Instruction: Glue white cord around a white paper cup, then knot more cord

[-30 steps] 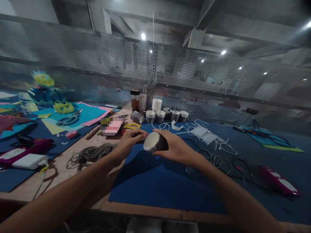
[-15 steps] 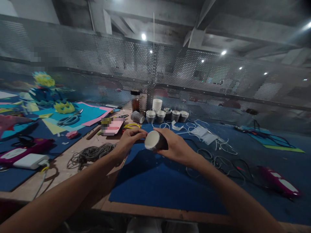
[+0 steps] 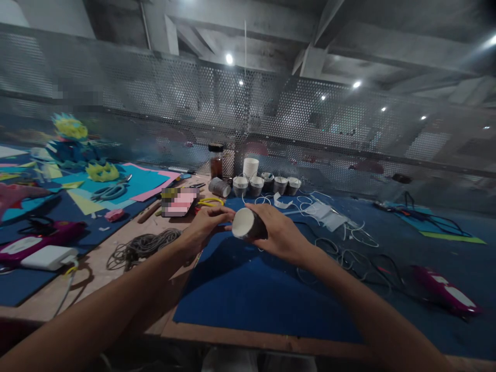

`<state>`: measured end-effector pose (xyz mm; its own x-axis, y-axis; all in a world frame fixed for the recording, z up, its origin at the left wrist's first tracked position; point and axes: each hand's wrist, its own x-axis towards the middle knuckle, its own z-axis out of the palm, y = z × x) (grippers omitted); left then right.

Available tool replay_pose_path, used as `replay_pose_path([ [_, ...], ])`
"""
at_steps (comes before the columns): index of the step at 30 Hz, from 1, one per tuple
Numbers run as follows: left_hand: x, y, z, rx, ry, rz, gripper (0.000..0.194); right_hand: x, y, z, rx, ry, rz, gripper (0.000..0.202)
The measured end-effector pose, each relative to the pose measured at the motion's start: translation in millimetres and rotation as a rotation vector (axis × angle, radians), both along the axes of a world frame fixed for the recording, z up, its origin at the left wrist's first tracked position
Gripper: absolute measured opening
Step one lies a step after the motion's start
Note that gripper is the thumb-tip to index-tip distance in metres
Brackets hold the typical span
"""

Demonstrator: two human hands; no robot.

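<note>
A paper cup (image 3: pixel 244 223), white inside with a dark grey outside, is tilted on its side above the blue mat (image 3: pixel 263 294), its mouth turned to the left and toward me. My right hand (image 3: pixel 277 227) is wrapped round its outside from the right. Just left of the rim is my left hand (image 3: pixel 207 222), with thumb and fingers pinched together; what they hold, if anything, is too small to make out. Grey cord (image 3: pixel 145 248) lies in a loose coil on the wood left of my left forearm.
Behind my hands stand several small cups (image 3: pixel 256 186), a stack of white cups (image 3: pixel 251 167) and a dark jar (image 3: pixel 216 161). Yellow-handled scissors (image 3: pixel 211 202) lie beyond my left hand. White cords (image 3: pixel 351 258) and a purple glue gun (image 3: pixel 445 289) are on the right.
The cup has turned slightly in my right hand, its mouth shifting a little to the right. The lower fingers of my left hand now show spread slightly toward the cup.
</note>
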<state>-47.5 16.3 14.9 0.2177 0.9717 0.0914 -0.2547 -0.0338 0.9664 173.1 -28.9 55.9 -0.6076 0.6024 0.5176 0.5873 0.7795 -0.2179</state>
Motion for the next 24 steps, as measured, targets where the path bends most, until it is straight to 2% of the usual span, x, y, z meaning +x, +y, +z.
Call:
replay_pose_path([
  [3, 0.0, -0.7, -0.7, 0.037, 0.053, 0.027, 0.020, -0.9, -1.0, -0.6, 0.022, -0.020, 0.001, 0.073],
  [6, -0.6, -2.4, -1.0, 0.142, 0.139, 0.055, 0.019, -2.0, -2.7, -1.2, 0.046, -0.044, -0.010, 0.073],
  [11, 1.7, -6.4, -2.4, 0.325, 0.299, 0.193, 0.017, -5.3, -6.5, -2.9, 0.052, -0.055, -0.039, 0.071],
  [16, 5.0, -11.1, -2.8, 0.404, 0.380, 0.279, 0.018, -7.0, -6.3, -6.0, 0.063, -0.062, -0.053, 0.071],
  [19, 5.4, -12.9, -0.2, 0.352, 0.307, 0.255, 0.019, -5.8, -4.8, -5.4, 0.044, -0.033, -0.069, 0.069],
  [24, 3.5, -11.3, 2.6, 0.214, 0.060, 0.118, 0.018, -4.5, -2.2, -3.5, 0.049, 0.015, -0.052, 0.071],
])
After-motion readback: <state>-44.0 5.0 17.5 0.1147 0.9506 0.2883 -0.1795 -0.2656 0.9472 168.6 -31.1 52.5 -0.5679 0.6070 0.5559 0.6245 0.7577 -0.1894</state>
